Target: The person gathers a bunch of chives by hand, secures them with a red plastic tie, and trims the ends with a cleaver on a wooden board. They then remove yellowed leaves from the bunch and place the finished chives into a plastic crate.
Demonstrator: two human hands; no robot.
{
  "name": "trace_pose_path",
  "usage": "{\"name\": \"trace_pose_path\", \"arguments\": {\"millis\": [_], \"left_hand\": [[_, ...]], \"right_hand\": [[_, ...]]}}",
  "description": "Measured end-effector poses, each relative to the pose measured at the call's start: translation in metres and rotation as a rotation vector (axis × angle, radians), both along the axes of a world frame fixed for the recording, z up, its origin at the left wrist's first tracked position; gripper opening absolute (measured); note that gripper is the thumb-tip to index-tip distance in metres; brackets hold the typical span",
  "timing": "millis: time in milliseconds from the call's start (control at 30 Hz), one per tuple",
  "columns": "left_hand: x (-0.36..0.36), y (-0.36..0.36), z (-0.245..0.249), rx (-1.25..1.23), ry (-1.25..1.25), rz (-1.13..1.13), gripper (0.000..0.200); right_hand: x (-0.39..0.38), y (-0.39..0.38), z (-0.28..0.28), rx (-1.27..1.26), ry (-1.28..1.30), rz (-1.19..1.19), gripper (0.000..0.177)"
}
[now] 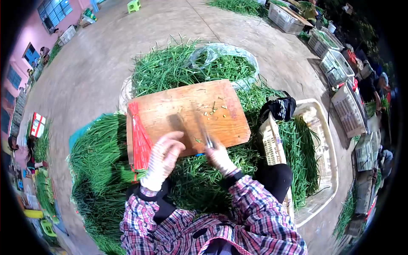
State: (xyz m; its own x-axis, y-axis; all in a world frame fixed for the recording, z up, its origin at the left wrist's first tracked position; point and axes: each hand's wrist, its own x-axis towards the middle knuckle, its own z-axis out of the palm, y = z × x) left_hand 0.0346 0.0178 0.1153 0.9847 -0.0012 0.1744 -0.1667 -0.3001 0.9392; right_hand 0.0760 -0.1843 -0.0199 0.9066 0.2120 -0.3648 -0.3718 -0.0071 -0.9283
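My left hand, in a pale glove with bare fingertips, is over the near edge of a wooden cutting board. Its fingers are apart and hold nothing. My right hand, gloved and smeared by motion, grips a knife whose blurred blade points away over the board. A bundle of red plastic strips lies along the board's left side. Small green cut bits are scattered on its right half. Long green stalks like garlic chives are heaped at the left and also beneath the board.
More stalks lie beyond the board, some in a clear plastic bag. At my right stands a cream crate with stalks inside and a black bag on its corner. People and crates line both sides.
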Motion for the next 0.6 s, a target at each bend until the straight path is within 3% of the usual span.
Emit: {"name": "trace_pose_path", "arguments": {"millis": [33, 67, 133, 200, 267, 333, 367, 433, 467, 533, 600], "left_hand": [[0.001, -0.01, -0.004, -0.113, 0.142, -0.019, 0.014], [0.004, -0.015, -0.023, -0.12, 0.064, -0.069, 0.013], [0.004, -0.024, -0.032, 0.031, 0.047, -0.129, 0.013], [-0.001, -0.028, -0.048, -0.061, 0.171, -0.196, 0.015], [-0.004, -0.024, -0.045, 0.028, 0.241, -0.274, 0.014], [-0.004, 0.002, -0.058, 0.269, 0.127, -0.349, 0.014], [-0.006, 0.016, -0.06, 0.214, 0.162, -0.275, 0.013], [-0.001, 0.05, -0.047, 0.213, 0.163, -0.124, 0.012], [-0.001, 0.071, -0.042, 0.026, 0.31, 0.01, 0.013], [0.005, 0.111, -0.039, -0.071, 0.3, 0.201, 0.018], [0.011, 0.163, -0.062, 0.315, 0.128, 0.327, 0.018]], "right_hand": [[-0.007, 0.015, 0.005, 0.137, 0.097, 0.094, 0.041], [-0.013, 0.025, 0.004, 0.276, 0.195, 0.193, 0.041], [-0.012, 0.034, 0.006, 0.373, 0.282, 0.339, 0.04], [0.0, 0.03, -0.005, 0.273, 0.315, 0.374, 0.039], [0.018, 0.009, -0.033, 0.281, 0.323, 0.269, 0.037], [0.038, -0.026, -0.017, 0.107, 0.227, 0.167, 0.029], [0.055, -0.053, -0.023, -0.123, -0.101, 0.229, 0.02], [0.078, -0.086, -0.02, 0.168, 0.217, -0.129, 0.013], [0.093, -0.101, -0.017, -0.012, 0.122, -0.181, 0.021], [0.121, -0.127, -0.049, -0.103, -0.142, -0.312, 0.038], [0.129, -0.131, -0.059, -0.318, -0.401, -0.246, 0.051]]}}
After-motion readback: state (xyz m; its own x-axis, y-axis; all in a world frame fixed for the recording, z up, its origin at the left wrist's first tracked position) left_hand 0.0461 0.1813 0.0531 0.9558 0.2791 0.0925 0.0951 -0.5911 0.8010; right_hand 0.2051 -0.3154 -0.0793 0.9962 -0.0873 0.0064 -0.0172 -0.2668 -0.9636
